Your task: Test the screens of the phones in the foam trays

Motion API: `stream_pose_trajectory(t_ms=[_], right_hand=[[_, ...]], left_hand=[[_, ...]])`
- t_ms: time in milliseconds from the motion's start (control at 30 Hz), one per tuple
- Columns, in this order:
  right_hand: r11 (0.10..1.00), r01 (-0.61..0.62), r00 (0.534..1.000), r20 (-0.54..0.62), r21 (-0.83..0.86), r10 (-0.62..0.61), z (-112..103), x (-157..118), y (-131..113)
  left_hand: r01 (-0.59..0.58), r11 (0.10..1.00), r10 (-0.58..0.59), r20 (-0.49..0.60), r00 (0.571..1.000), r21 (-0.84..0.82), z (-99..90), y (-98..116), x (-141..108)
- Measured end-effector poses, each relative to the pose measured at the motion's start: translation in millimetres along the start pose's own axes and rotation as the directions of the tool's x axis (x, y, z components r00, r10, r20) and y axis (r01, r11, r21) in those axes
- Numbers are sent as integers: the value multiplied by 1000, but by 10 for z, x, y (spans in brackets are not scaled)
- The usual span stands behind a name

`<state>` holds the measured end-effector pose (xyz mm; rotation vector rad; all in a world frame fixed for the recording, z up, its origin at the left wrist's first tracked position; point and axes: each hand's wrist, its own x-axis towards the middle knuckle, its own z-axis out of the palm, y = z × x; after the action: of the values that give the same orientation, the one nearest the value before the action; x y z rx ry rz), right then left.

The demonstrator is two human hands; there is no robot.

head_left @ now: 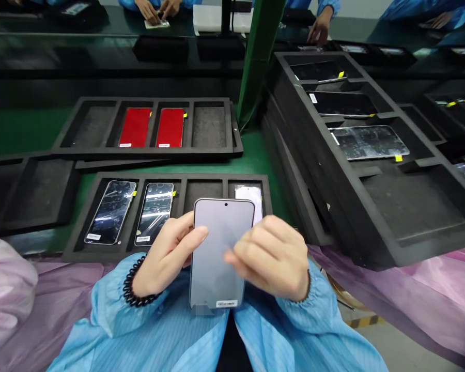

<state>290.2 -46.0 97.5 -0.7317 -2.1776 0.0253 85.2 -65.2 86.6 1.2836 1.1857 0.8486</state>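
A smartphone (215,268) with a lit, pale grey screen stands nearly upright before my chest. A small white label sits near its lower edge. My left hand (166,258) holds it by its left side, the thumb lying over the screen's edge and the other fingers mostly hidden. My right hand (275,253) is curled closed in front of the screen's right part. Its thumb tip is blurred over the glass, and whether it touches cannot be told. Behind the phone lies a black foam tray (203,192) with two dark-screened phones and one lit phone (251,195).
Farther back, another foam tray (211,126) carries two red-screened phones (135,126). Stacked trays (414,201) rise at the right, with several phones in the top one. A green post (258,62) stands between. Across the bench, other people's hands (321,26) are at work.
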Motion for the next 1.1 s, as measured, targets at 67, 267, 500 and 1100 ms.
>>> stream_pose_trajectory(t_ms=[67, 267, 500, 1100], right_hand=[[996, 61, 998, -31, 62, -59, -40, -16, -89], [983, 121, 980, -176, 135, -97, -59, -36, -222], [988, 89, 986, -153, 124, -70, -67, -94, -262], [730, -366, 875, -54, 578, 481, 224, 200, 309]], left_hand=[[3, 1000, -3, 26, 1000, 5, 13, 30, -28], [-2, 1000, 2, 34, 999, -1, 61, 83, -97], [27, 999, -25, 72, 997, -28, 52, 67, -157], [172, 956, -115, 236, 965, -237, 110, -22, 249]])
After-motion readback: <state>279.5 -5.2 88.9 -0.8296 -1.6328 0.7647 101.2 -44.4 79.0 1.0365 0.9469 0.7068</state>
